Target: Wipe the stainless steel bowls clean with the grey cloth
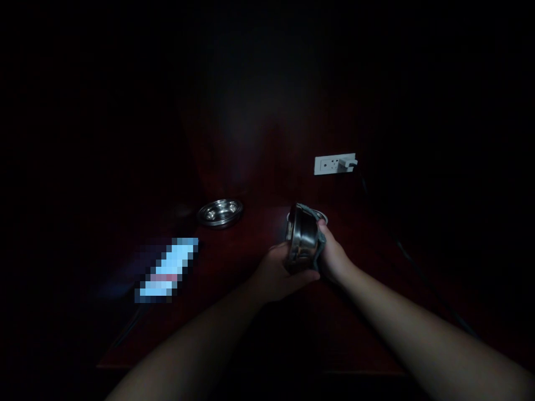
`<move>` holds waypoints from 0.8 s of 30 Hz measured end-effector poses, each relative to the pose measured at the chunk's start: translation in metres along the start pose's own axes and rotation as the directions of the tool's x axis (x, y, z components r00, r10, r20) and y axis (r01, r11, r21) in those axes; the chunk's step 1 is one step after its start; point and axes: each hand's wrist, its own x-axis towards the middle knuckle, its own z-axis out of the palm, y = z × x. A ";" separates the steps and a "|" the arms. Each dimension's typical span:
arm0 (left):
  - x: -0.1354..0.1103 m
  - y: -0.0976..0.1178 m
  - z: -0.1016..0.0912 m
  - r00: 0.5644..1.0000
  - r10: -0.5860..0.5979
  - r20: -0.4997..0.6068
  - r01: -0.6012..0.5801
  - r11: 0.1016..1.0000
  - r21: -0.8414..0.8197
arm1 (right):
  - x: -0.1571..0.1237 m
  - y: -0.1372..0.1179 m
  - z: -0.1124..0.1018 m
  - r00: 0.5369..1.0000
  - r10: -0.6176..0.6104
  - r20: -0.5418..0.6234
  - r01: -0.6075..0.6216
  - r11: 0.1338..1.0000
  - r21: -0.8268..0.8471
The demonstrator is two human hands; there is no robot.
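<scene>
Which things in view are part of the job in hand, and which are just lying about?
In use:
metal bowl, tilted, gripped by the left hand
cloth, held against the bowl by the right hand

Seemingly not involved:
shiny dish, though it may belong
glowing screen, pixelated
wall socket with a plug

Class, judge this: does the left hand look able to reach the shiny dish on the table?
Probably yes: nothing visible stands between the left hand and the shiny dish, though that hand holds the metal bowl and would likely need to let go first.
</scene>
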 end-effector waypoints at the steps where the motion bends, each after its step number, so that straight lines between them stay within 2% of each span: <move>1: 0.000 -0.001 -0.001 1.000 0.005 0.006 -0.005 1.000 0.001 | -0.001 -0.001 0.001 1.000 0.027 -0.014 -0.026 0.999 0.033; 7: 0.001 -0.007 -0.002 0.999 0.028 0.030 -0.028 1.000 0.014 | -0.004 -0.010 0.006 0.982 0.180 -0.061 -0.165 0.966 0.198; 20: 0.003 -0.011 -0.001 0.995 0.085 0.047 -0.086 0.996 0.024 | -0.006 -0.013 0.010 0.976 0.180 -0.124 -0.146 0.960 0.239; 24: 0.003 -0.012 -0.001 0.995 0.088 0.053 -0.090 0.996 0.028 | -0.006 -0.014 0.011 0.975 0.193 -0.108 -0.161 0.955 0.251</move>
